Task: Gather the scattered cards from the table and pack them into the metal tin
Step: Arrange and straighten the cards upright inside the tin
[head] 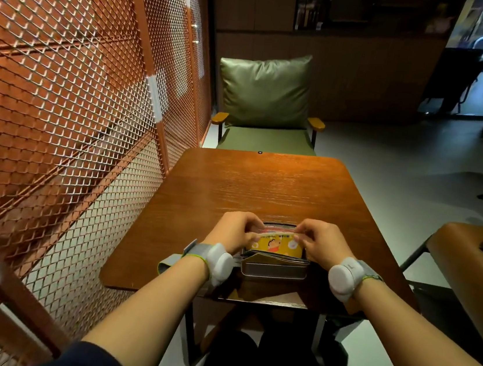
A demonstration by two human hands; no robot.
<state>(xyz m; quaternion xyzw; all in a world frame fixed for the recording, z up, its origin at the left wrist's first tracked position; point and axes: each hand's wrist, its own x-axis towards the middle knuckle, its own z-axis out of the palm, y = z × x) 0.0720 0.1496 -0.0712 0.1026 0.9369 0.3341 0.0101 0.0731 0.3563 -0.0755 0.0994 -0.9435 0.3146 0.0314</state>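
A small grey metal tin (273, 270) stands near the front edge of the wooden table (264, 185). Inside it a stack of cards (275, 245) stands upright; the nearest card is yellow with a cartoon figure. Several darker cards lean in the tin in front of it. My left hand (236, 230) pinches the left end of the stack and my right hand (322, 243) pinches the right end, both from above. The far part of the tin is hidden behind the cards and fingers.
A rust-coloured metal mesh screen (76, 101) runs along the table's left side. A green cushioned armchair (264, 94) faces me beyond the far edge. A second brown table (468, 256) stands to the right. Both wrists carry white band devices.
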